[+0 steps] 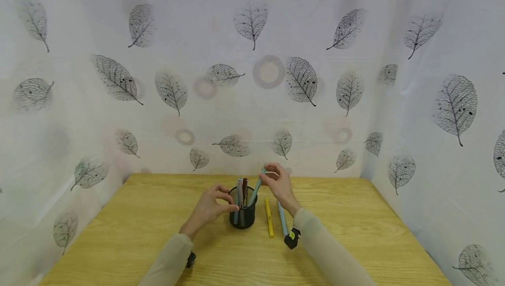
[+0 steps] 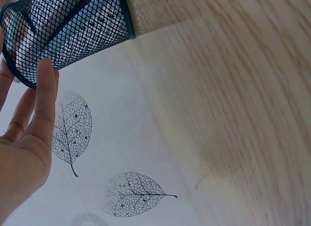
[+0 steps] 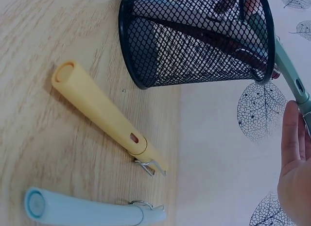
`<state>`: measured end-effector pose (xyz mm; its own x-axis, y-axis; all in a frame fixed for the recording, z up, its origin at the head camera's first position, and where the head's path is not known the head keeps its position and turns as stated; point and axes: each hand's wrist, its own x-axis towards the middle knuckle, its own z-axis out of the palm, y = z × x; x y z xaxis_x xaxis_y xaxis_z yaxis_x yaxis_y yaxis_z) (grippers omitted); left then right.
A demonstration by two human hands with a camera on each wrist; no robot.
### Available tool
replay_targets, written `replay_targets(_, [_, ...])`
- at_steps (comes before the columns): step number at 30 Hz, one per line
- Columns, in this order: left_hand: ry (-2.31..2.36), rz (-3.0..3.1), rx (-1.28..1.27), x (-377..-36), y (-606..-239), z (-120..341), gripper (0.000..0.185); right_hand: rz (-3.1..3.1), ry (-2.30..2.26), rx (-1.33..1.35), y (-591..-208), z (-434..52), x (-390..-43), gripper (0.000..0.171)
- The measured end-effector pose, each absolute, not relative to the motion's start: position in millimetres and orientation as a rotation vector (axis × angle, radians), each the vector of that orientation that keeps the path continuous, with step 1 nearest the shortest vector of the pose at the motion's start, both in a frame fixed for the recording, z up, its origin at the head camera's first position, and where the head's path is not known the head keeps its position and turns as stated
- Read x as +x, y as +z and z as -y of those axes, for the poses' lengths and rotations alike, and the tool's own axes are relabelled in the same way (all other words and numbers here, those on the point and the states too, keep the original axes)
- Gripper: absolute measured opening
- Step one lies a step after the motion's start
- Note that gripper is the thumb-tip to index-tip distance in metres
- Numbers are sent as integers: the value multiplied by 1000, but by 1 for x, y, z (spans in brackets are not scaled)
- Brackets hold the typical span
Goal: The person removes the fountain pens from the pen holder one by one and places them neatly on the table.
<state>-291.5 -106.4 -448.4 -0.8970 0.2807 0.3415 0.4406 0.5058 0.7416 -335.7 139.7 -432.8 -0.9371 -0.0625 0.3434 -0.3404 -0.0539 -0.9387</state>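
Observation:
A black mesh pen holder (image 1: 242, 220) stands upright on the wooden table with several pens (image 1: 241, 192) in it. At its left side, my left hand (image 1: 211, 207) holds the holder near the rim, thumb toward the front and fingers behind. My right hand (image 1: 279, 185) pinches the upper part of a pale green pen (image 1: 256, 188), which leans with its lower end inside the rim. In the right wrist view, the green pen (image 3: 290, 73) slants out past the mesh. The left wrist view shows fingertips (image 2: 46, 73) against the mesh near the rim.
Right of the holder, a yellow pen (image 1: 269, 218) and a light blue pen (image 1: 282, 219) lie on the wooden table (image 1: 347, 233). A white leaf-print curtain (image 1: 221, 115) surrounds the table at the back and sides.

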Motion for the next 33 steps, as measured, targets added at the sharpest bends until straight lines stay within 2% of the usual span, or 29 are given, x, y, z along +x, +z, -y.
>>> replay_targets(11, [-1340,2586,-659,-295,-449,108,13,1839,2188,388,-433,-147,-340,28])
replay_targets(23, [-1332,2596,-631,-290,-449,108,13,2106,2118,253,-439,-167,-333,36])
replay_targets(33, [-1308,2620,-636,-291,-448,109,12,2296,2025,296,-453,-187,-336,37])
